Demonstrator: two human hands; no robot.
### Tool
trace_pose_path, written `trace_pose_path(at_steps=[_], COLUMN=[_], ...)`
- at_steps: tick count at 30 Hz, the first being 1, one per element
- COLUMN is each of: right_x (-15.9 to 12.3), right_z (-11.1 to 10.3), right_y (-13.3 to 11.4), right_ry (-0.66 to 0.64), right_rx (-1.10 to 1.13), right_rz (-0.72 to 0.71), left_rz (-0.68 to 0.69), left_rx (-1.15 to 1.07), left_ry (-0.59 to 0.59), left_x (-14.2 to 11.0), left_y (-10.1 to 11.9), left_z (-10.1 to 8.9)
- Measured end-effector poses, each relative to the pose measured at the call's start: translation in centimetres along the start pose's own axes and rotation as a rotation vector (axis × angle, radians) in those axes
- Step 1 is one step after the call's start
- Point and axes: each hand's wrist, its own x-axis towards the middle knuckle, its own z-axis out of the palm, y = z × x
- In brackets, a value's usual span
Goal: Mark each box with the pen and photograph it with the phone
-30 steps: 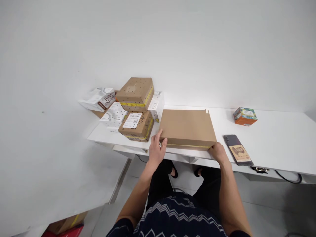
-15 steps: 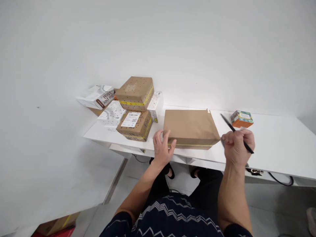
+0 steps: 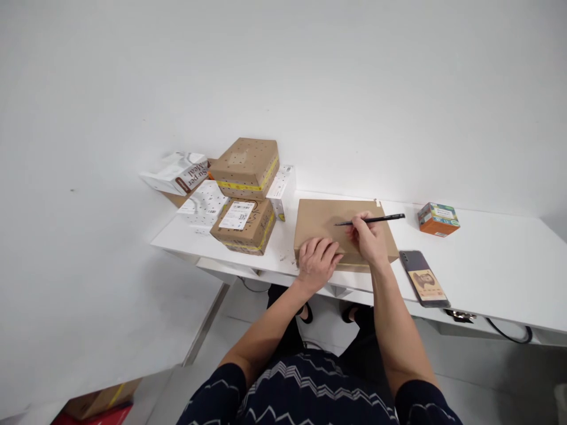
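Note:
A flat brown cardboard box (image 3: 325,219) lies on the white table (image 3: 487,265) in front of me. My left hand (image 3: 318,261) rests flat on the box's near left corner, fingers spread. Over the middle of the box my right hand (image 3: 368,237) is closed on a black pen (image 3: 371,220), whose tip points left just above the lid.
Stacked brown parcels with yellow tape (image 3: 245,168), a labelled parcel (image 3: 243,225), white boxes (image 3: 204,203) and a white bag (image 3: 176,173) crowd the table's left end. A phone (image 3: 423,278) lies right of the box. A small orange box (image 3: 438,219) stands further right. A carton (image 3: 100,400) sits on the floor.
My right hand picked up the pen from beside the phone and brought it left over the box. My left hand slid from the box's left edge onto its top.

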Motion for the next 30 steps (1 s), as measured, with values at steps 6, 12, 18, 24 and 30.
trace_pose_path(at_steps=[6, 12, 18, 24, 30], right_x=[-0.9, -1.0, -0.9, -0.8, -0.8], right_z=[0.5, 0.5, 0.6, 0.6, 0.8], right_y=[0.3, 0.3, 0.2, 0.1, -0.1], right_ry=[-0.08, -0.084, -0.087, -0.09, -0.101], right_rx=[-0.205, -0.386, -0.447, -0.486, -0.505], right_rz=[-0.057, -0.13, -0.157, -0.168, -0.179], left_rz=[0.019, 0.045, 0.043, 0.041, 0.025], left_rx=[0.05, 0.054, 0.044, 0.051, 0.045], left_ry=[0.015, 0.075, 0.076, 0.055, 0.012], left_x=[-0.5, -0.5, -0.3, -0.5, -1.0], left_y=[-0.1, -0.3, -0.3, -0.3, -0.5], left_z=[0.5, 0.8, 0.9, 1.0, 1.2])
